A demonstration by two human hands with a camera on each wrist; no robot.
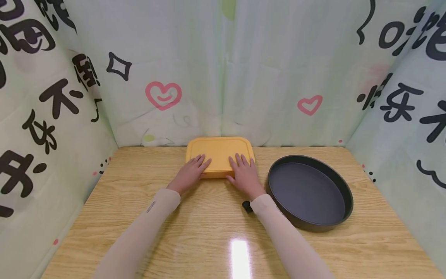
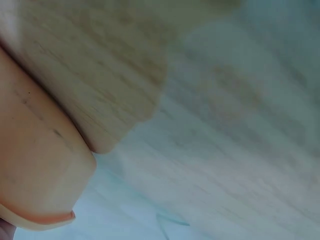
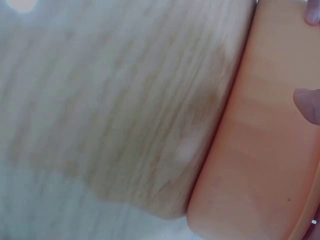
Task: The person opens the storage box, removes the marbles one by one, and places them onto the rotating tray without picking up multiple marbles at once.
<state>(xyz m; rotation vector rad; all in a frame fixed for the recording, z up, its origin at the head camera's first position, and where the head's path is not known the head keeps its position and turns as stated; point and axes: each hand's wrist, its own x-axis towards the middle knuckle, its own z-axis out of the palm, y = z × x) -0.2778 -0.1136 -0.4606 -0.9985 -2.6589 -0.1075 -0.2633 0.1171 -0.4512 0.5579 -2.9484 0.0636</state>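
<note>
A yellow rectangular lidded box [image 1: 218,149] sits at the far edge of the table, against the back curtain. My left hand [image 1: 189,172] rests on the front left of its lid, fingers stretched forward. On the front right of the lid lie the spread, straight fingers of my right hand [image 1: 245,176], its thumb low by the front edge. The right wrist view shows that thumb [image 3: 307,106] in front of the box's smooth side wall [image 3: 250,150]. In the left wrist view the box [image 2: 40,135] fills the left edge, and most of the hand is out of frame.
A dark round pan [image 1: 310,193] stands on the wooden table [image 1: 205,232], right of the right forearm. A small black piece [image 1: 247,206] peeks out beside the right sleeve, partly covered. Printed curtains [image 1: 265,77] enclose the back and both sides.
</note>
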